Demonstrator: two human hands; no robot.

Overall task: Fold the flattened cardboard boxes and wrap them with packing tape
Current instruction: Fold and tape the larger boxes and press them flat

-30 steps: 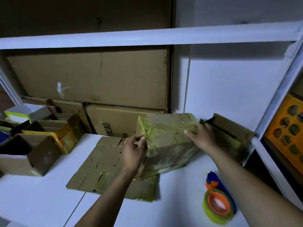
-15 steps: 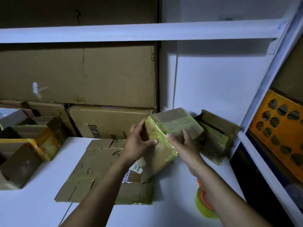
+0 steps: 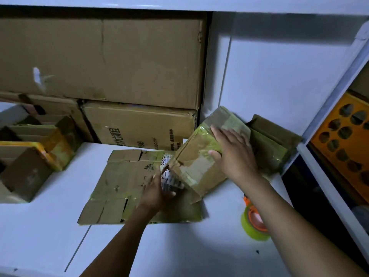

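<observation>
A folded cardboard box [image 3: 196, 156] wrapped in yellowish tape stands tilted on the white shelf, leaning toward the back right. My right hand [image 3: 232, 151] lies on its upper right side, fingers spread and fairly straight, thumb against its face. My left hand [image 3: 157, 188] is at the box's lower left corner, over a flattened cardboard box [image 3: 123, 182] lying on the shelf; its fingers are blurred and partly hidden. A roll of packing tape [image 3: 252, 226] on an orange dispenser sits on the shelf, partly behind my right forearm.
Large brown cartons [image 3: 111, 62] are stacked against the back. Several open small boxes [image 3: 30, 154] stand at the left. Another taped box [image 3: 273, 144] sits at the back right by the shelf post. An orange crate [image 3: 343, 140] is beyond the post.
The taped box has gone down and to the right onto the shelf. My right hand moved up onto its top right side, and my left hand dropped to its lower left corner.
</observation>
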